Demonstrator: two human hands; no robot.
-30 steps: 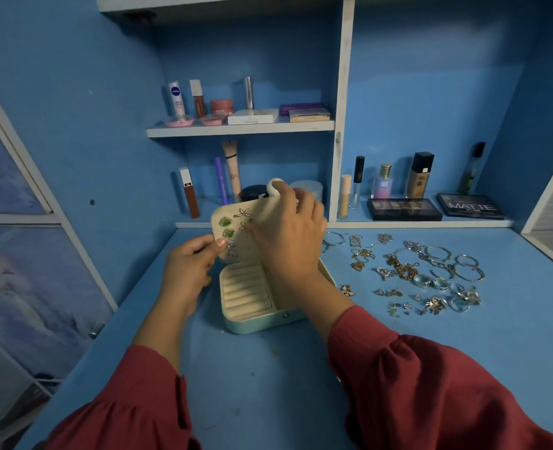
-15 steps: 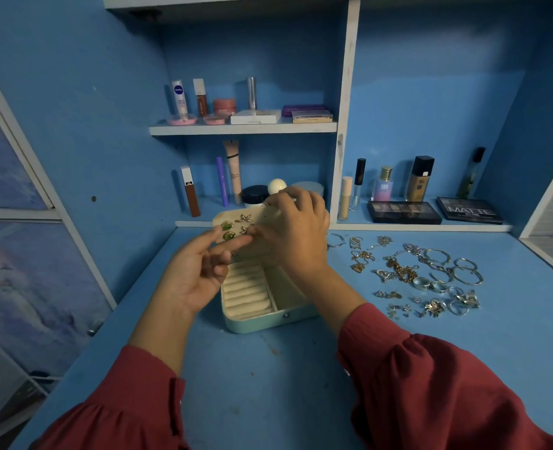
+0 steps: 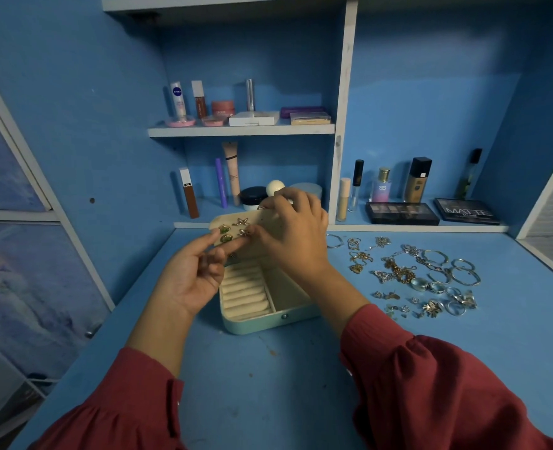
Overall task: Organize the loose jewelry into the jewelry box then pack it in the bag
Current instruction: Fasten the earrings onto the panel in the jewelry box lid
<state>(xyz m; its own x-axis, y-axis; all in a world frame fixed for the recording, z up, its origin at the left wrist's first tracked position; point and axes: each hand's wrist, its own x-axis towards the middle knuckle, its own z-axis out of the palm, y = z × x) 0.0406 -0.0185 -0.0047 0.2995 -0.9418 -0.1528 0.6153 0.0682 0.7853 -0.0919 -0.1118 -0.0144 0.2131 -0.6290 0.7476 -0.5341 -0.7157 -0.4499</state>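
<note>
Two hands meet over the open jewelry box point(image 3: 262, 306), which sits on the blue table point(image 3: 268, 368) near its far edge, left of centre; the left hand point(image 3: 192, 277) is turned palm up with fingers loosely spread, its fingertips touching the cream earring panel point(image 3: 236, 232) raised at the far side of the box; the right hand point(image 3: 289, 235) curls over the panel's top right edge and grips it; four earrings point(image 3: 233, 230) sit pinned on the panel, two green, two star-shaped; the box's near half shows ring rolls on the left and an open compartment on the right; the loose jewelry point(image 3: 418, 277) lies scattered on the table to the right, well apart from the box.
</note>
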